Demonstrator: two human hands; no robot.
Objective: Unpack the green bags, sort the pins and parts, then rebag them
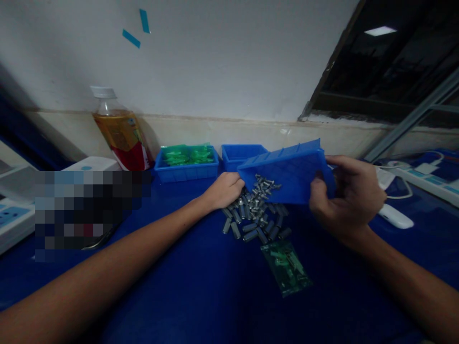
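Observation:
My right hand grips the right end of a blue plastic bin, thumb inside and fingers behind. The bin is tilted, its open side towards me and its left end low. At that low end my left hand is closed on the corner, its fingertips partly hidden. Small silver screws lie in the bin and at its lower edge. Below them, grey metal cylinders are heaped on the blue table. A clear packet with green and pale pieces lies just in front of the heap.
A blue bin with green packets and another blue bin stand against the wall. A drink bottle is at the back left, near white power strips. A white device and cables lie at right.

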